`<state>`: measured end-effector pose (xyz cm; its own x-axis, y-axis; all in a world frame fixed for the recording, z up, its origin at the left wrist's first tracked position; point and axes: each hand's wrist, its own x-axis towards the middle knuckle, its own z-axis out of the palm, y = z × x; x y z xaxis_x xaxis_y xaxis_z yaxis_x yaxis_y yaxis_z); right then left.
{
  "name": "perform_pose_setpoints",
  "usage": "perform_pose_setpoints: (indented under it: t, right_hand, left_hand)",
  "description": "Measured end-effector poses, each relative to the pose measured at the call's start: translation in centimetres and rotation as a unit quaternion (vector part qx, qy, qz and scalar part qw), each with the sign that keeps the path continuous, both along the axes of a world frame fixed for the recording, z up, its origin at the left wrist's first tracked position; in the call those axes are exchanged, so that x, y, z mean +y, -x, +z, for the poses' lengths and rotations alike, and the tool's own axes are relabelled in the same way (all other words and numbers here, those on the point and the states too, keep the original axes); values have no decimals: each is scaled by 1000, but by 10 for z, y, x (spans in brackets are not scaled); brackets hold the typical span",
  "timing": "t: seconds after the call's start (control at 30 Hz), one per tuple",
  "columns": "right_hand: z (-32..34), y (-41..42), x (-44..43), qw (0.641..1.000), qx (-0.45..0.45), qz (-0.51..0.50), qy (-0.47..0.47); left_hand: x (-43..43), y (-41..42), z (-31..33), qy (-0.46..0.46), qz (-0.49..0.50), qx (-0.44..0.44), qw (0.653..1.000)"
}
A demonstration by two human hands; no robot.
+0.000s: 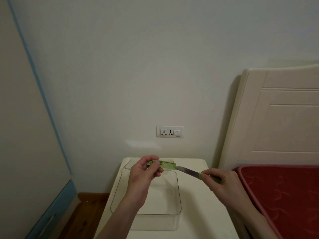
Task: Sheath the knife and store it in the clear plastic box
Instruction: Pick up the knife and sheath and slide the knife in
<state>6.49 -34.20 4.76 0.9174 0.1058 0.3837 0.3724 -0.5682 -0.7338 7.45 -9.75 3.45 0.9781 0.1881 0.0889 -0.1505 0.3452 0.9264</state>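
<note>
My left hand (144, 171) holds a light green sheath (166, 165) by its closed end, above the far rim of the clear plastic box. My right hand (221, 181) grips the green handle of the knife (187, 171). The steel blade points left, and its tip sits at the sheath's open mouth. Most of the blade is bare. The clear plastic box (178, 192) stands open on the white cabinet top below both hands, and I see nothing in it. A clear lid (128, 163) lies flat behind the box.
The white cabinet (198, 204) stands against the wall under a socket plate (170, 131). A bed with a red mattress (284, 195) and cream headboard (284, 118) is at the right. A blue-edged wardrobe (25, 152) stands left, over a wooden floor (82, 218).
</note>
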Motion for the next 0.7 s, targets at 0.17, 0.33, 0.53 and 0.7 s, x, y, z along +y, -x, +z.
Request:
perform_pose_setpoints:
  t: [0.17,0.33,0.53,0.7]
  right_hand:
    - [6,-3,-3,1000,9,9,14]
    - [8,-5,-5,1000,18,17,19]
    - [11,-7,-7,999,25,30,26]
    - [14,-9,-6,999,33,35,25]
  left_hand:
    - [-2,2,2,4,0,-1,1000]
    - [-5,3,4,20,-8,-2,1000]
    - [-10,5,3,46,-13,0,999]
    - [-14,6,5,49,-20,-5,999]
